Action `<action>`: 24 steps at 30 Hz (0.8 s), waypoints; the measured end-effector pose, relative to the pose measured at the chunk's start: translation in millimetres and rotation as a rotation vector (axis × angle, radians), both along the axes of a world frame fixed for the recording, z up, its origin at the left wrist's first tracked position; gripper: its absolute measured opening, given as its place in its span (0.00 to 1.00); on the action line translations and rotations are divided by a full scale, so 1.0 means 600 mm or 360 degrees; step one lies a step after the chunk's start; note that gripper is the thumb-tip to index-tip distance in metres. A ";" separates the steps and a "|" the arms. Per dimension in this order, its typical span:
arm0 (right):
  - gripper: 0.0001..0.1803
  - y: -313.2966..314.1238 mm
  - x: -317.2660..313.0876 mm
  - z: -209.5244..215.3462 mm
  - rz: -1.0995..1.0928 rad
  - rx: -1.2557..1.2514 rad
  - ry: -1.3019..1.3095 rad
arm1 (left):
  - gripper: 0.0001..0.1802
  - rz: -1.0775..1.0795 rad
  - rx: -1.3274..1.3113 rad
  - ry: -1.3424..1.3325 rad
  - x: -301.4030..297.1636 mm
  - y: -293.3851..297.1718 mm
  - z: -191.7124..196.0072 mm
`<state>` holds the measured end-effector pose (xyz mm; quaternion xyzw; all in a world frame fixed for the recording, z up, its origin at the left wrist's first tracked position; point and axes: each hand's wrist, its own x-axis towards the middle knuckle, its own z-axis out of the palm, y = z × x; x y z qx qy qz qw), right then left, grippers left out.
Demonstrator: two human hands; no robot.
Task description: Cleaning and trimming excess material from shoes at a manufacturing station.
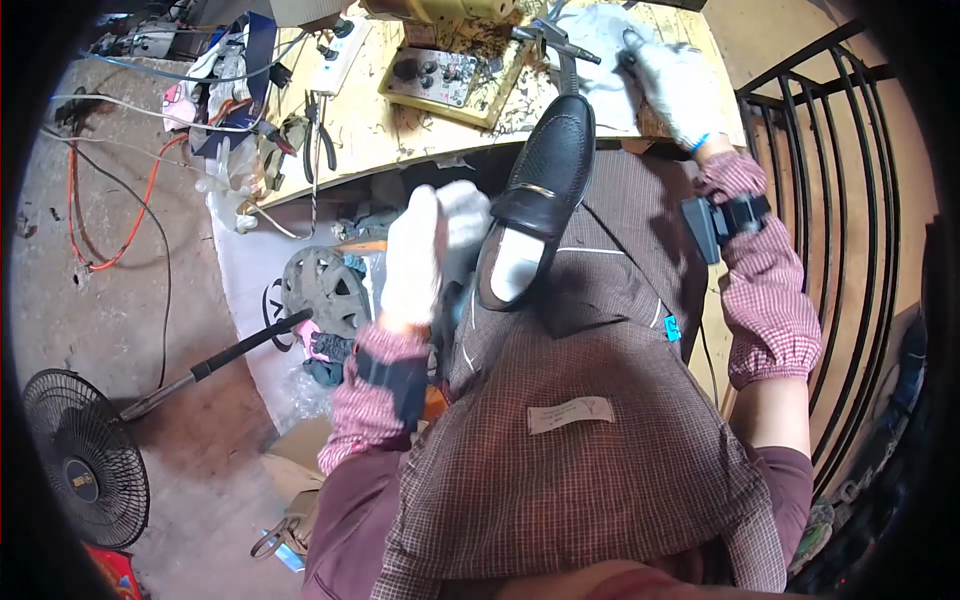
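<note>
A black leather loafer (560, 150) with a metal bar across its strap and a pale insole stands toe-up in front of my lap, its toe at a metal stand (556, 40). My left hand (432, 240), in a white glove, is beside the shoe's left side, thumb up and fingers loosely curved with nothing visible in them. Whether its fingertips touch the shoe is unclear. On the table at the right, my gloved right hand (668, 88), its fingertips darkened, is closed on a crumpled white cloth (598, 75).
On the wooden table (350, 150) sit a control box with knobs (435, 78), pliers (320, 140) and a white power strip (342, 50). Black metal railing (810, 200) runs along the right. A black fan (85, 460) stands at lower left; cables and an orange cord (128, 240) trail over the floor.
</note>
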<state>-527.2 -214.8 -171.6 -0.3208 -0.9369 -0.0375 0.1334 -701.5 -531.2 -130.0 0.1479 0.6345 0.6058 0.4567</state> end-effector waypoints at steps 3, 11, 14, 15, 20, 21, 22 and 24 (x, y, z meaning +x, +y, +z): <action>0.19 -0.032 0.036 -0.004 0.0141 0.0192 0.0941 | 0.41 -0.0325 0.0103 -0.0523 0.041 -0.055 0.030; 0.15 -0.258 -0.029 0.052 0.0704 -0.0831 0.0497 | 0.51 0.0200 0.0401 -0.1350 0.127 0.102 -0.047; 0.14 -0.276 0.023 0.036 0.0755 -0.0763 0.0453 | 0.51 0.0221 0.0553 -0.1541 0.127 0.085 -0.079; 0.14 -0.261 0.044 0.049 0.0843 -0.1029 0.0300 | 0.52 0.0119 0.0604 -0.1413 0.128 0.077 -0.081; 0.13 -0.215 0.052 0.105 0.0666 -0.0769 0.0384 | 0.52 0.0151 0.0736 -0.1539 0.150 0.082 -0.072; 0.14 -0.207 0.039 0.061 0.0875 -0.0123 0.0622 | 0.52 0.0183 0.0687 -0.1547 0.159 0.083 -0.071; 0.13 -0.222 0.034 0.041 0.0922 0.0032 0.0516 | 0.52 0.0216 0.0638 -0.1554 0.165 0.082 -0.067; 0.12 -0.272 0.040 0.031 0.0928 -0.0453 0.0657 | 0.54 0.0243 0.0379 -0.1353 0.168 0.077 -0.053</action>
